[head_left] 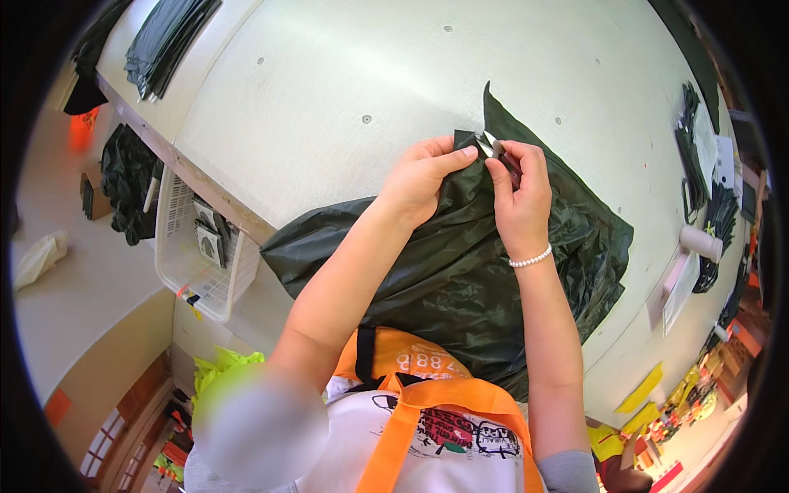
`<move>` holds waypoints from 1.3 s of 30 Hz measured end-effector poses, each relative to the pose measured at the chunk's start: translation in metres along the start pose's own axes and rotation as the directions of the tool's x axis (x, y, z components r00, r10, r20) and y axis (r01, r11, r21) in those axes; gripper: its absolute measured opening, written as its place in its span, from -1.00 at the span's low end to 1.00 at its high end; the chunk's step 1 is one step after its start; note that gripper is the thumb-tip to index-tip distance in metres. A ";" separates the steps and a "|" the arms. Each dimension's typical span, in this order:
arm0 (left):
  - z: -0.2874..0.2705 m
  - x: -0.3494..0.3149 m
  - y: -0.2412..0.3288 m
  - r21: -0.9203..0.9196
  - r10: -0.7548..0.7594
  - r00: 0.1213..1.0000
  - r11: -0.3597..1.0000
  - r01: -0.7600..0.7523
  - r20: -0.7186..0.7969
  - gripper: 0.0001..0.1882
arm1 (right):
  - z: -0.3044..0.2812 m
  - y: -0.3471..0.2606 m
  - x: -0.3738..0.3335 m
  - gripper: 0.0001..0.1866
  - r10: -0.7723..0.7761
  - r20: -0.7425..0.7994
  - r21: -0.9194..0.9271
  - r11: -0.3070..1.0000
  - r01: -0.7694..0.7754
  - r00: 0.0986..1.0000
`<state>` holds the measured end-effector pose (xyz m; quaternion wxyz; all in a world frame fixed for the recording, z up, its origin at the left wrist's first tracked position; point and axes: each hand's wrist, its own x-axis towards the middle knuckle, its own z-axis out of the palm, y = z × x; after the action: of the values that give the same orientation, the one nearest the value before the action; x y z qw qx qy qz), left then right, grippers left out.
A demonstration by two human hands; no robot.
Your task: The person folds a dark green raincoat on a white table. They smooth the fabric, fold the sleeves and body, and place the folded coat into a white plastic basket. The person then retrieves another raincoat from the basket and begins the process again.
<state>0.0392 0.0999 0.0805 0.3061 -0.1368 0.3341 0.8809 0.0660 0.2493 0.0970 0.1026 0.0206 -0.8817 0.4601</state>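
Observation:
A sheet of thin, glossy dark green fabric (427,279) lies crumpled on the pale table (312,99) and hangs over its near edge towards my body. My left hand (423,177) pinches a small folded edge of it between thumb and fingers. Close beside, my right hand (523,193) grips a pair of small thread snips (491,146) with silver blades and a dark red handle. The blades point up and left, against the edge held by my left fingers. Whether they touch a thread there is too small to tell.
Dark folded fabric pieces (173,41) lie stacked at the far left. A white plastic basket (177,275) with small packets stands left of the table, near a black bundle (129,185). Along the right edge lie black cords (692,152), a white spool (701,243) and yellow strips (639,390).

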 end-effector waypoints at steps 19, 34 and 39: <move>0.026 -0.001 -0.014 0.846 0.787 0.596 0.202 -0.494 0.160 -0.86 | -0.037 -0.032 0.064 -0.73 -0.066 0.383 -0.117 0.986 0.120 0.922; 0.024 -0.003 -0.022 0.815 0.885 0.329 -0.092 -0.572 0.330 -0.73 | -0.061 -0.056 0.036 -0.80 -0.304 0.338 -0.510 0.737 0.445 0.891; 0.023 -0.004 -0.022 0.820 0.875 0.324 -0.132 -0.557 0.361 -0.75 | -0.062 -0.065 0.039 -0.85 -0.326 0.406 -0.583 0.627 0.517 0.854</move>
<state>0.0552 0.1266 0.0880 -0.2812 0.1143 0.7816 0.5449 0.0461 0.2646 0.1912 0.0913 0.2502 -0.9617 0.0648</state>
